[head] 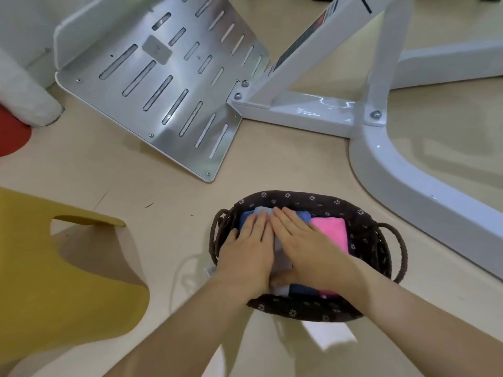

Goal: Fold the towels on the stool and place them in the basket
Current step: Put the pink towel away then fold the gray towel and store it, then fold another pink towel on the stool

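A dark woven basket [364, 238] with a flower-print lining sits on the floor at lower centre. Inside lie a folded pink towel [333, 231], a blue towel [303, 215] and a grey towel [261, 210] on top of the blue one. My left hand [249, 248] and my right hand [304, 246] lie flat side by side, fingers straight, pressing down on the grey towel. Most of that towel is hidden beneath my hands. The yellow stool [54, 273] stands at the left with nothing on its visible seat.
A slotted metal plate [168, 85] lies on the floor behind the basket, joined to a white metal frame [381, 164] that curves along the right. A white cable [187, 268] lies left of the basket. A red object [11, 134] shows at the far left edge.
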